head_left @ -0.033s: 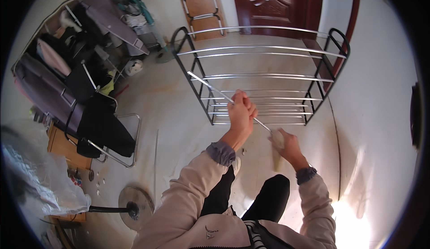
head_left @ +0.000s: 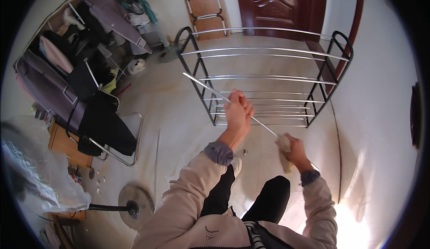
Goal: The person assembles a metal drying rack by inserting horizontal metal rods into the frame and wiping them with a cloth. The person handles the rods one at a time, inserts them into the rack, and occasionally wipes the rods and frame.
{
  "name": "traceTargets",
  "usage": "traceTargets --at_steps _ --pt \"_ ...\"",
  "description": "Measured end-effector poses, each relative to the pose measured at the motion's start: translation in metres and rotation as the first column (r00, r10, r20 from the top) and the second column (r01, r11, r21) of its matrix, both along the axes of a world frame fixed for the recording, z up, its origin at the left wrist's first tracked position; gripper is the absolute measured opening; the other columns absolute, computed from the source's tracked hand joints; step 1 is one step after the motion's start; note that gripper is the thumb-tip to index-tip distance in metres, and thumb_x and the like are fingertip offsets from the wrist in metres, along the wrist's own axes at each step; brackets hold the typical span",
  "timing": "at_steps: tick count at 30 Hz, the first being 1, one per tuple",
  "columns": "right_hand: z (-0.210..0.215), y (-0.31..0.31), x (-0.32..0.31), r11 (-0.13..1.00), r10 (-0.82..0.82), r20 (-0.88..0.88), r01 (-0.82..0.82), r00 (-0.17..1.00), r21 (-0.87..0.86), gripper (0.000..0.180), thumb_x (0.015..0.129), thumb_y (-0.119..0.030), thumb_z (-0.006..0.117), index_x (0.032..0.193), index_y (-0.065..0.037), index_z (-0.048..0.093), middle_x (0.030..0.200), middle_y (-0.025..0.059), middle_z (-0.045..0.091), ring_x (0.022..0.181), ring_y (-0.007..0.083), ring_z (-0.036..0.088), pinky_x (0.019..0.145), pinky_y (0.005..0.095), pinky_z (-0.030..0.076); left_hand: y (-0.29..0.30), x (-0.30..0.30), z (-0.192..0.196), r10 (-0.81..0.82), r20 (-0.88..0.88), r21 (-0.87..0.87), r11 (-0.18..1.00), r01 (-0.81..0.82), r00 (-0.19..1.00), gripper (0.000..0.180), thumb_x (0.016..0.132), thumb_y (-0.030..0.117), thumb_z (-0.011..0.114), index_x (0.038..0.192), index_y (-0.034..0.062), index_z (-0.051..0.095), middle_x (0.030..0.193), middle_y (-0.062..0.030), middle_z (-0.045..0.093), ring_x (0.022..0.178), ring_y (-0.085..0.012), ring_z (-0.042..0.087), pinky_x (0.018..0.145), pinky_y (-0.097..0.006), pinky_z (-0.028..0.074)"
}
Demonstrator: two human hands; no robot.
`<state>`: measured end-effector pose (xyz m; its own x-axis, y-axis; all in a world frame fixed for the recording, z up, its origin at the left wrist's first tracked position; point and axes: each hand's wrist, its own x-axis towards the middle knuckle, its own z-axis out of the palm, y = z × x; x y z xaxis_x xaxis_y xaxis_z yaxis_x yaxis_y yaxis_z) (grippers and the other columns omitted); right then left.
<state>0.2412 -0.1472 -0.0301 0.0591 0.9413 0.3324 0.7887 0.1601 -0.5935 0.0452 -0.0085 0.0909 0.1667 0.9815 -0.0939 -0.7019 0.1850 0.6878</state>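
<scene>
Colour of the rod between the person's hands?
Shiny silver; the rod shows best in the head view.

We take this for a room in a home: at the left we see a purple-grey fabric wardrobe hanging open, with clothes crowded inside it. Close by are a chair with a black seat and bent metal legs, and a low wooden cabinet. By the far wall we find a panelled dark red door, while a tiered rack of metal rails stands on the pale floor
</scene>
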Motion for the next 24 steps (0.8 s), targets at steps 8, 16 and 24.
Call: traceTargets --at_steps 8,16,24 --pt "0.010 0.005 -0.002 0.999 0.013 -0.059 -0.016 0.998 -0.051 0.025 0.086 -0.022 0.078 0.096 -0.004 0.063 0.073 0.0168 0.068 0.067 0.0404 0.064 0.059 0.0432 0.051 -0.011 0.010 -0.014 -0.033 0.051 -0.004 0.999 0.033 0.998 0.027 0.106 0.026 0.043 0.082 0.0140 0.046 0.057 0.0049 0.027 0.044 -0.0086 0.020 0.045 -0.029 0.019" --pt "-0.052 -0.009 0.038 0.996 -0.071 0.070 0.074 0.995 -0.048 0.047 0.080 -0.036 0.080 0.109 -0.002 0.066 0.073 0.0208 0.068 0.070 0.0415 0.067 0.065 0.0470 0.054 0.014 -0.040 0.013 0.100 0.028 0.090 0.991 -0.102 0.995 0.029 0.105 0.027 0.045 0.080 0.0131 0.047 0.057 0.0036 0.031 0.043 -0.0083 0.023 0.043 -0.029 0.021" --pt "-0.152 -0.147 0.227 0.885 -0.432 -0.183 0.376 0.883 -0.274 0.057 0.091 -0.032 0.070 0.134 0.001 0.054 0.109 0.0188 0.069 0.102 0.0270 0.067 0.086 0.0406 0.054 0.023 -0.102 0.062 0.311 -0.054 0.480 0.842 -0.248 0.949 0.028 0.106 0.031 0.047 0.086 0.0120 0.053 0.060 0.0048 0.034 0.045 -0.0065 0.025 0.043 -0.026 0.022"
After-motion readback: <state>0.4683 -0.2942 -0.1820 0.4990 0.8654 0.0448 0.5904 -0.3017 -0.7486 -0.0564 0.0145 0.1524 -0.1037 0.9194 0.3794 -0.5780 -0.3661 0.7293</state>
